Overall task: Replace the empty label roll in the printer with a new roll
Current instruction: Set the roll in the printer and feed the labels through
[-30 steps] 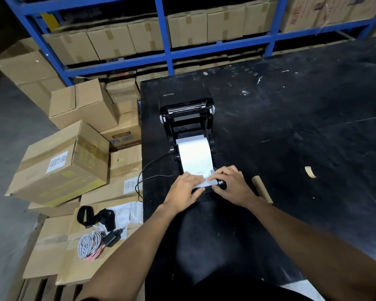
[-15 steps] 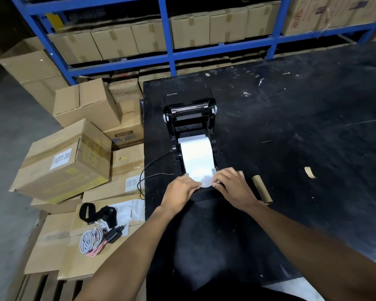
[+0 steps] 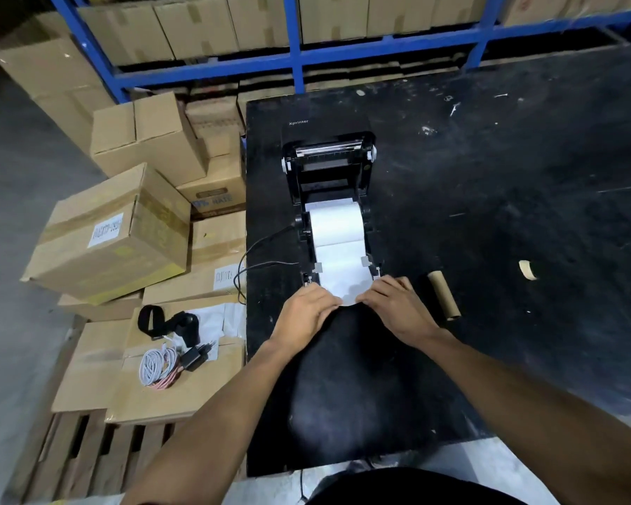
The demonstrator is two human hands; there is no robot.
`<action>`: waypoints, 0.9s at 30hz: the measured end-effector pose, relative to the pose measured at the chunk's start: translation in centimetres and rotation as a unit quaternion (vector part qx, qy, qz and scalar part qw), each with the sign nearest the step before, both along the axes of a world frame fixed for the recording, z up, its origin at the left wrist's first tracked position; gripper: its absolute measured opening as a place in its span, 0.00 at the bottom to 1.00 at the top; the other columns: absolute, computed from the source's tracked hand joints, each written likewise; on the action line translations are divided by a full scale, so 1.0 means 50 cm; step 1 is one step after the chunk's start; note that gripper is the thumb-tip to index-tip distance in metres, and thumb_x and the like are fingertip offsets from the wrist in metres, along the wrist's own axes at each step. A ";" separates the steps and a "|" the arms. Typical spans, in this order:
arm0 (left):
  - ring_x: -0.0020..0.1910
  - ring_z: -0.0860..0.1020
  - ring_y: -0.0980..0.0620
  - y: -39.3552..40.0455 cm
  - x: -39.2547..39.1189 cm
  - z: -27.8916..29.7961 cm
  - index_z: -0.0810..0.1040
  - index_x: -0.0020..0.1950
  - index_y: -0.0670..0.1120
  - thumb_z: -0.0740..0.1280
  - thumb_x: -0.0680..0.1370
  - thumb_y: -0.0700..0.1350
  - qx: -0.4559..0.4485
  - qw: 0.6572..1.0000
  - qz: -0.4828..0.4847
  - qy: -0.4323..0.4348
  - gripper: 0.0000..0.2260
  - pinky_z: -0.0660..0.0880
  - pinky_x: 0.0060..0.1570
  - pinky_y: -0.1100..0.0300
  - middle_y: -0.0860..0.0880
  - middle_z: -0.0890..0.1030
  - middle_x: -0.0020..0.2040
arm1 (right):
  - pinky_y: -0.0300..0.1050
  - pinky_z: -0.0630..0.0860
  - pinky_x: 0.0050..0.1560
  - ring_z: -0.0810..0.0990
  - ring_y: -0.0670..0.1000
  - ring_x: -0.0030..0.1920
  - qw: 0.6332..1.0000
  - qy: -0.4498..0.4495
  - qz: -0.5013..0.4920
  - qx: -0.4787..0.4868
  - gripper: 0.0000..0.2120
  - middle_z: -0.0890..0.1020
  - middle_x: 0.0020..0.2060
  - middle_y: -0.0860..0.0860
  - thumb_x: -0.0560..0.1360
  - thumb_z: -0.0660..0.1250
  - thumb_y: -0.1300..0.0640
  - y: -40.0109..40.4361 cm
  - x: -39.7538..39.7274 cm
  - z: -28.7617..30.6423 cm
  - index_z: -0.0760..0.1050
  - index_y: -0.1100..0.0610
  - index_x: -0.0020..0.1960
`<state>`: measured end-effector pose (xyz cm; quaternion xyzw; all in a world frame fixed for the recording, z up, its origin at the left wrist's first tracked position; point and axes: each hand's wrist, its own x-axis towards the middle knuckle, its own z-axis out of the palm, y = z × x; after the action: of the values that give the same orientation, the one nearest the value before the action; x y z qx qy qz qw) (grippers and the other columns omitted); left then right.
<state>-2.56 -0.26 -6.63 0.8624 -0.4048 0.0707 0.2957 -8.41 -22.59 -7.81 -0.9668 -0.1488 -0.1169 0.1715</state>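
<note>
A black label printer (image 3: 328,165) stands open near the left edge of the black table (image 3: 507,213), its lid tipped back. A new white label roll (image 3: 336,224) sits in the bay, and its paper strip (image 3: 343,271) runs forward between two grey guides. My left hand (image 3: 306,311) and my right hand (image 3: 394,304) both pinch the strip's front end at the printer's front edge. The empty brown cardboard core (image 3: 444,295) lies on the table just right of my right hand.
A curl of tape (image 3: 528,269) lies further right on the table. A black cable (image 3: 259,264) leaves the printer's left side. Cardboard boxes (image 3: 110,235) are stacked left of the table, one carrying chargers and coiled cables (image 3: 161,366). Blue shelving (image 3: 296,56) with boxes stands behind.
Both hands have drawn slightly toward me with the paper end, so more of the white strip shows between the guides. The roll and the empty core have stayed put.
</note>
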 end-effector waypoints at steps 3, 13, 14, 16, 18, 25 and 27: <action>0.42 0.81 0.44 0.002 -0.005 -0.007 0.86 0.50 0.41 0.71 0.77 0.38 0.024 0.999 -0.008 -0.024 0.04 0.78 0.47 0.54 0.47 0.85 0.42 | 0.51 0.72 0.47 0.80 0.55 0.52 1.000 0.002 -0.003 -0.015 0.09 0.81 0.44 0.49 0.75 0.71 0.63 0.001 -0.005 -0.004 0.82 0.53 0.53; 0.44 0.82 0.46 0.011 -0.010 -0.016 0.86 0.49 0.44 0.72 0.77 0.39 0.053 0.997 -0.029 -0.049 0.04 0.77 0.53 0.53 0.50 0.86 0.43 | 0.49 0.70 0.49 0.79 0.55 0.50 0.999 0.002 0.015 -0.036 0.09 0.80 0.44 0.49 0.76 0.67 0.62 0.005 -0.019 -0.022 0.81 0.54 0.54; 0.44 0.82 0.46 0.011 -0.011 -0.016 0.86 0.49 0.45 0.72 0.77 0.39 0.054 0.997 -0.030 -0.049 0.04 0.77 0.53 0.53 0.50 0.86 0.43 | 0.48 0.70 0.49 0.80 0.55 0.49 0.999 0.002 0.013 -0.032 0.09 0.79 0.44 0.49 0.76 0.68 0.62 0.006 -0.020 -0.023 0.81 0.53 0.53; 0.44 0.82 0.47 0.011 -0.011 -0.017 0.86 0.49 0.45 0.71 0.77 0.40 0.058 0.996 -0.034 -0.050 0.04 0.76 0.54 0.53 0.51 0.85 0.43 | 0.47 0.70 0.48 0.80 0.54 0.49 1.000 0.001 0.012 -0.026 0.07 0.79 0.43 0.49 0.76 0.69 0.62 0.007 -0.021 -0.025 0.81 0.53 0.53; 0.45 0.82 0.47 0.013 -0.007 -0.020 0.86 0.50 0.45 0.71 0.78 0.40 0.071 0.995 -0.041 -0.060 0.05 0.75 0.55 0.53 0.51 0.85 0.43 | 0.46 0.67 0.49 0.79 0.54 0.49 1.000 0.004 0.010 -0.019 0.07 0.80 0.43 0.49 0.78 0.67 0.60 0.007 -0.019 -0.024 0.82 0.53 0.53; 0.42 0.82 0.53 0.006 0.018 0.009 0.86 0.46 0.48 0.62 0.79 0.60 0.046 0.996 -0.028 0.068 0.19 0.75 0.55 0.55 0.53 0.86 0.41 | 0.46 0.71 0.48 0.76 0.51 0.43 0.999 0.036 0.014 0.011 0.17 0.77 0.37 0.48 0.80 0.59 0.45 0.000 0.011 0.009 0.81 0.54 0.44; 0.37 0.82 0.50 -0.004 0.043 0.035 0.86 0.41 0.47 0.62 0.80 0.58 -0.037 0.988 0.036 0.146 0.20 0.78 0.45 0.53 0.50 0.86 0.36 | 0.51 0.74 0.48 0.75 0.53 0.40 0.998 0.033 -0.029 0.046 0.21 0.77 0.35 0.51 0.81 0.56 0.47 -0.002 0.038 0.031 0.80 0.57 0.41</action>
<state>-0.41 -0.45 -4.89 0.8661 -0.3231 -0.0302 0.3802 -6.49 -22.69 -6.24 -0.9653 -0.1096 -0.0962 0.2167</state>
